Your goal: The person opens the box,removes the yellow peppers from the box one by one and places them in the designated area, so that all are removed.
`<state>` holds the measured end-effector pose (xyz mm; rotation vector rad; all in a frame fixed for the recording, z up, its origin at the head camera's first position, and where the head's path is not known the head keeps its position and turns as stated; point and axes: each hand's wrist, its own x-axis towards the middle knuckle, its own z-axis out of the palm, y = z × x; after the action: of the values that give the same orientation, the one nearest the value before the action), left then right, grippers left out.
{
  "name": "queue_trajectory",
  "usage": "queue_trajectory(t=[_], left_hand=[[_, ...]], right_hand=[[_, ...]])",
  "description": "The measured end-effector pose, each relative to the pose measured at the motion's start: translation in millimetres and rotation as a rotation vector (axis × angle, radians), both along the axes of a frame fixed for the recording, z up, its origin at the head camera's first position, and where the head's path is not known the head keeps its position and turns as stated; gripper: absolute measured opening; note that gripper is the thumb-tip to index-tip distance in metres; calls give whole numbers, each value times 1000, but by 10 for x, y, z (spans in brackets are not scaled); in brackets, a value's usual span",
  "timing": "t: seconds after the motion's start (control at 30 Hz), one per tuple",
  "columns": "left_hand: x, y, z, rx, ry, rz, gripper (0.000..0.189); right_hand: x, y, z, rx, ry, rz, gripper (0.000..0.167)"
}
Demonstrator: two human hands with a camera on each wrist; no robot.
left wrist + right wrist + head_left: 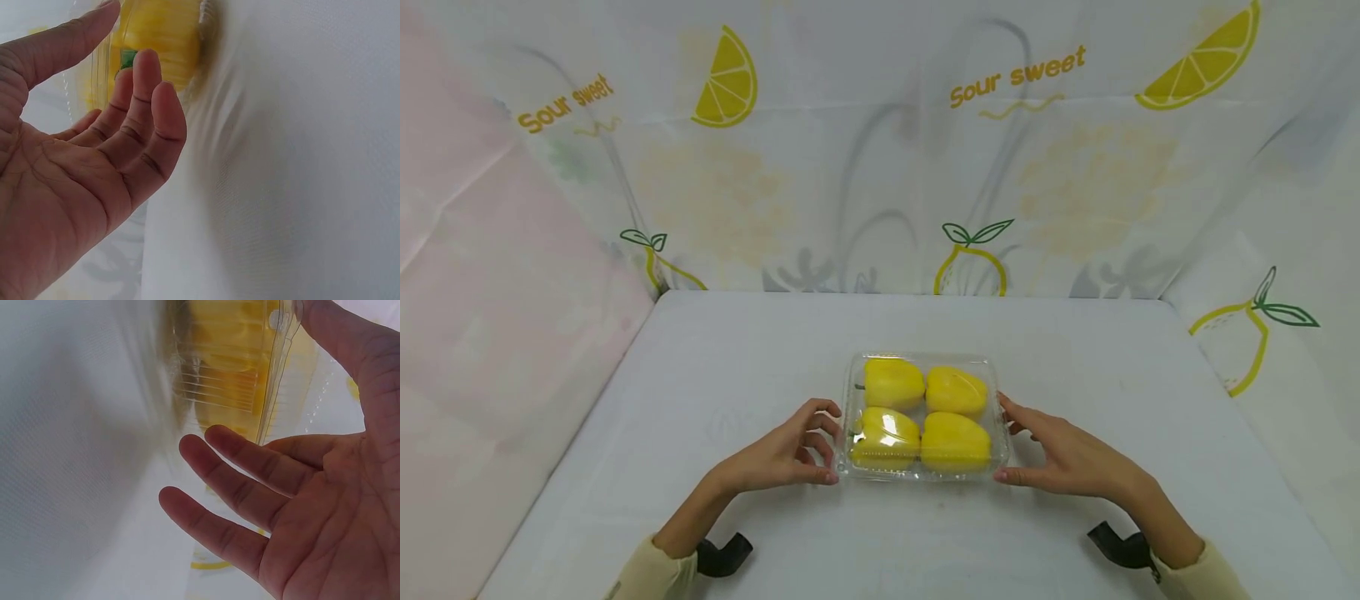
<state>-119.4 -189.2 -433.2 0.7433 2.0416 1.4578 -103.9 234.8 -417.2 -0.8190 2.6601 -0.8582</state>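
A clear plastic clamshell box sits on the white table, its lid lying over several yellow bell peppers. At its left side is my left hand, fingers loosely bent and thumb at the near corner. In the left wrist view, a green pepper stem shows behind those fingertips. My right hand flanks the other side, index fingertip and thumb right at the box's edge. The right wrist view has the other fingers spread and fairly straight below the ribbed box wall.
White cloth covers the table. Behind it hangs a curtain printed with lemons and lettering, and a pinkish cloth borders the left side. Black curved pieces stick out by both wrists.
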Motion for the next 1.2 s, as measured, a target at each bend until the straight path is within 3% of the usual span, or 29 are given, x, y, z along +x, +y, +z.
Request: queue_trajectory(t=[0.3,0.7,0.9,1.2], left_hand=[[-4,43,-39,97,-91,-42,73],[1,54,-29,124,-207,-27,69],[-4,58,-39,135,-250,-14,67],[-10,73,-35,134,-294,42,63]], right_hand=[[-6,-7,-5,-12,20,6,99],[-13,-10,-27,-70,-39,24,99],[-24,-2,-30,-67,-23,35,99],[-5,-10,-26,-49,-26,23,100]])
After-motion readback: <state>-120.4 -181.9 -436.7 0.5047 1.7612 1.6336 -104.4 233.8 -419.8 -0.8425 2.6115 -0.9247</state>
